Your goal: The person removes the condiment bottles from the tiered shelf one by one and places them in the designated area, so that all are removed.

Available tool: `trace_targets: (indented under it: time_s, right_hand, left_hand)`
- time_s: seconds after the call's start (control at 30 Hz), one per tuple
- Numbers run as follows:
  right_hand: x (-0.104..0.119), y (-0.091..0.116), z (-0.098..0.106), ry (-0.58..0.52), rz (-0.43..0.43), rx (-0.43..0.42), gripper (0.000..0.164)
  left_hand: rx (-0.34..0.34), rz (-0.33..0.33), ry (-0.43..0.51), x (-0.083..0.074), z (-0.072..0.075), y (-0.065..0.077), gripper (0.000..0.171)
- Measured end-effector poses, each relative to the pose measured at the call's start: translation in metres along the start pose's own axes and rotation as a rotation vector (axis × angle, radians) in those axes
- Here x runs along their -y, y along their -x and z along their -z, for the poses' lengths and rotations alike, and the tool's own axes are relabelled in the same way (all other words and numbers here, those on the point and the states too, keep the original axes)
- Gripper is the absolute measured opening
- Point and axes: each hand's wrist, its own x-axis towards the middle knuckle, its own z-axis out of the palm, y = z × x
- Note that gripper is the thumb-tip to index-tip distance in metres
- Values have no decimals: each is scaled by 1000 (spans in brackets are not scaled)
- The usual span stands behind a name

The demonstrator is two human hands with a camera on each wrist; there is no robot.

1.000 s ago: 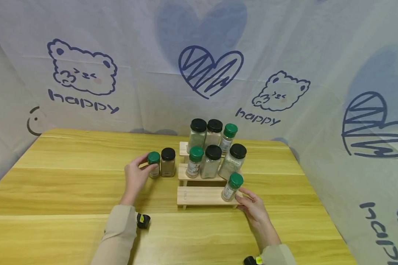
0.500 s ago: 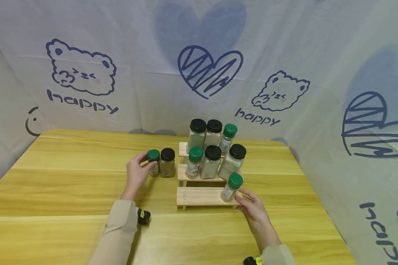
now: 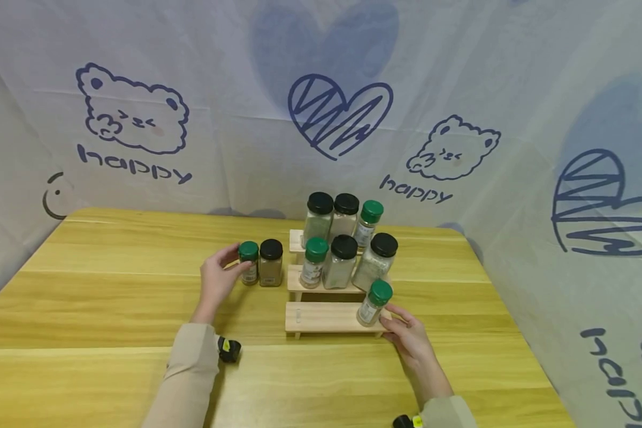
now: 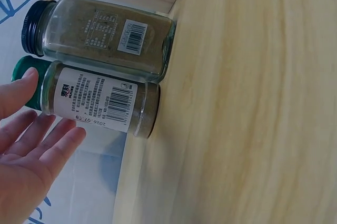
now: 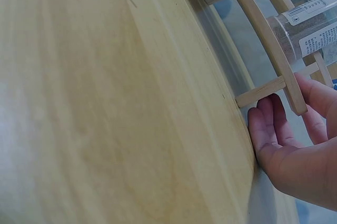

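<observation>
In the head view my left hand (image 3: 217, 283) is at a small green-capped spice jar (image 3: 248, 270) standing on the table. Its thumb lies across the green cap (image 4: 23, 71) in the left wrist view, with the fingers along the jar's other side. Right beside it stands a square black-capped spice jar (image 3: 270, 270). My right hand (image 3: 413, 343) grips the right end of the tiered wooden rack (image 3: 326, 318), fingers reaching under the lowest shelf by its leg (image 5: 263, 91). A green-capped jar (image 3: 373, 306) stands on that shelf, near the right hand.
The middle shelf carries a green-capped jar (image 3: 312, 267) and two black-capped jars. On the top shelf are two black-capped jars and a green-capped jar (image 3: 368, 223). A printed cloth (image 3: 235, 119) hangs behind the wooden table (image 3: 112, 297).
The small green-capped jar at my left hand has slid slightly away from me, now in line with the black-capped jar. My right hand and the rack stay put.
</observation>
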Motion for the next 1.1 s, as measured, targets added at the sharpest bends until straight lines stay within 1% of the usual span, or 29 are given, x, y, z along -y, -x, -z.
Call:
trace_targets:
  time_s: [0.2,0.4,0.53,0.77,0.9,1.0,1.1]
  right_hand:
    - [0,1,0,4,6,3,31]
    - [-1,1,0,3,12,7,33]
    - [0,1,-1,5,10,4,32]
    - [0,1,-1,12,7,0,31]
    - [0,1,0,13,6,3,30]
    - [0,1,0,14,5,3,30]
    - [0,1,0,13,4,4,29]
  left_hand:
    - [-47,-16,1,2,1,5,38]
    - [-110,-11,-19,1,2,11,30]
    - [-140,-9,-30,-4,3,16,27]
    - [-171,-6,-8,-14,0,23,22]
    - [-189,-12,-31,-20,-2,27,20]
    - [-198,-35,-62,-24,-4,31,18]
    - [-202,-66,-62,-26,-7,35,16]
